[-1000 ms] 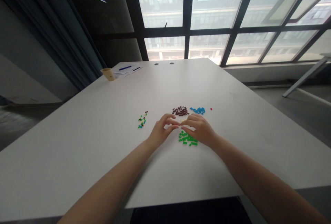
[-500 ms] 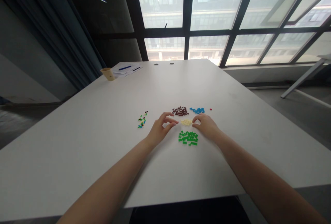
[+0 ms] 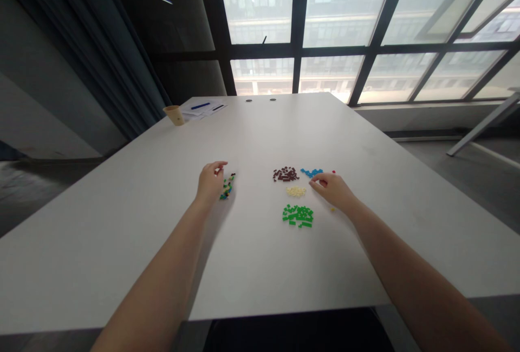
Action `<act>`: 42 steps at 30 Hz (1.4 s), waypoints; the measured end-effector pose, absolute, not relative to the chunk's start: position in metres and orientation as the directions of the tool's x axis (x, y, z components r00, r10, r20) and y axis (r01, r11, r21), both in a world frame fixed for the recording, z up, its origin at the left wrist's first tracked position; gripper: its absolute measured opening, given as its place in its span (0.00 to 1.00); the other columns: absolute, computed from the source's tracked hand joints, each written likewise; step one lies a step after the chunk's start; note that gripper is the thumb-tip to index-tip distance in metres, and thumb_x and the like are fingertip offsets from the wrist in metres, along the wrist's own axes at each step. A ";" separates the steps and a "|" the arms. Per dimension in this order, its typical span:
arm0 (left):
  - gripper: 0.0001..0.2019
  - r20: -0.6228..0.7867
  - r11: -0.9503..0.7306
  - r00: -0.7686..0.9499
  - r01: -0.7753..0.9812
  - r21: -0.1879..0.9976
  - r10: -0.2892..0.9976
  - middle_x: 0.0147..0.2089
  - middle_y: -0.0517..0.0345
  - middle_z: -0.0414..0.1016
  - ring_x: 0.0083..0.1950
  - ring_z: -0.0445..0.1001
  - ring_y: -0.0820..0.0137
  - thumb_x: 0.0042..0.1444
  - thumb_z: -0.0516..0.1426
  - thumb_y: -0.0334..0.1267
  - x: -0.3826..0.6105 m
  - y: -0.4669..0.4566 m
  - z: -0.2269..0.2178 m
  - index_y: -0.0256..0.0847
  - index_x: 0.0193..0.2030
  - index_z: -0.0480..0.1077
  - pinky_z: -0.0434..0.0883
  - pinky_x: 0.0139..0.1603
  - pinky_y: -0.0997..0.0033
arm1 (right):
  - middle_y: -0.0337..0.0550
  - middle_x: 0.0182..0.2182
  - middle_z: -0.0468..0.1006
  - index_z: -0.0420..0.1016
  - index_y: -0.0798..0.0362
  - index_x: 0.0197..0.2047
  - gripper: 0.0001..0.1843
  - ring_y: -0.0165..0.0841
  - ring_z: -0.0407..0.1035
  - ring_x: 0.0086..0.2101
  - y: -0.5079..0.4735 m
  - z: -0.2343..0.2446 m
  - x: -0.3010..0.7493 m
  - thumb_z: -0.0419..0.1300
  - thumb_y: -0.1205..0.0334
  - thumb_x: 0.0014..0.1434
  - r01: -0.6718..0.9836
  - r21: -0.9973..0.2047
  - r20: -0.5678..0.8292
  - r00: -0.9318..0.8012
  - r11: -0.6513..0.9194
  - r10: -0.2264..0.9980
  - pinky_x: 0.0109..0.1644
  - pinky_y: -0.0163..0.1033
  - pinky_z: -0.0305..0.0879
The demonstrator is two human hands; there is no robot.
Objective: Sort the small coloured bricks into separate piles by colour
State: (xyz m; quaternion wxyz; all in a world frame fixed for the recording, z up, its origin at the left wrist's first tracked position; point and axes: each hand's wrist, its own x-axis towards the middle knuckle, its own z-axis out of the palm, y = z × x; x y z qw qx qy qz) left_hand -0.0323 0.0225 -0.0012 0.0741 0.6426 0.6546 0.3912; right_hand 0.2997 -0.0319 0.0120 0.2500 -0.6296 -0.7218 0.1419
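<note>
My left hand (image 3: 210,183) is just left of a small scatter of mixed-colour toy bricks (image 3: 228,185), partly covering it. Its fingers are bent but apart, with nothing visible in them. My right hand (image 3: 331,185) rests near the table, right of a pale yellow brick pile (image 3: 296,191) and just below a blue brick pile (image 3: 312,173). Its fingertips come together; anything between them is too small to make out. Dark brown bricks (image 3: 286,174) lie behind the yellow ones, and green bricks (image 3: 298,215) in front.
One red brick (image 3: 333,171) lies beyond my right hand, and a small yellow piece (image 3: 332,209) sits beside the right wrist. At the far left of the white table (image 3: 252,265) stand a tan cup (image 3: 176,116) and papers (image 3: 197,111) with a blue pen (image 3: 200,105).
My left hand has swung left from the yellow pile to the mixed bricks. My right hand has drawn slightly right, off the yellow pile; a yellow piece now shows by its wrist.
</note>
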 end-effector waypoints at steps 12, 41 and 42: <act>0.13 0.167 0.026 -0.118 0.883 0.469 0.979 0.32 0.50 0.76 0.32 0.72 0.65 0.48 0.54 0.43 -0.049 0.033 -0.026 0.40 0.37 0.74 0.65 0.31 0.68 | 0.37 0.18 0.65 0.75 0.53 0.28 0.14 0.27 0.57 0.21 -0.032 0.007 0.299 0.52 0.55 0.51 0.815 -0.542 0.178 -0.128 0.205 0.976 0.26 0.33 0.52; 0.13 0.239 -0.382 0.369 0.383 0.841 0.898 0.39 0.53 0.70 0.39 0.68 0.71 0.54 0.51 0.47 0.060 -0.036 0.009 0.40 0.31 0.69 0.64 0.30 0.75 | 0.37 0.19 0.66 0.74 0.54 0.27 0.13 0.27 0.58 0.22 -0.033 0.006 0.291 0.52 0.58 0.52 0.793 -0.544 0.204 -0.193 0.275 0.960 0.27 0.33 0.53; 0.13 0.239 -0.392 0.390 0.378 0.839 0.889 0.39 0.53 0.70 0.39 0.68 0.71 0.54 0.51 0.46 0.062 -0.037 0.009 0.40 0.31 0.69 0.64 0.30 0.75 | 0.37 0.19 0.66 0.74 0.54 0.27 0.13 0.27 0.58 0.22 -0.033 0.007 0.289 0.52 0.58 0.52 0.788 -0.544 0.214 -0.203 0.289 0.955 0.28 0.33 0.53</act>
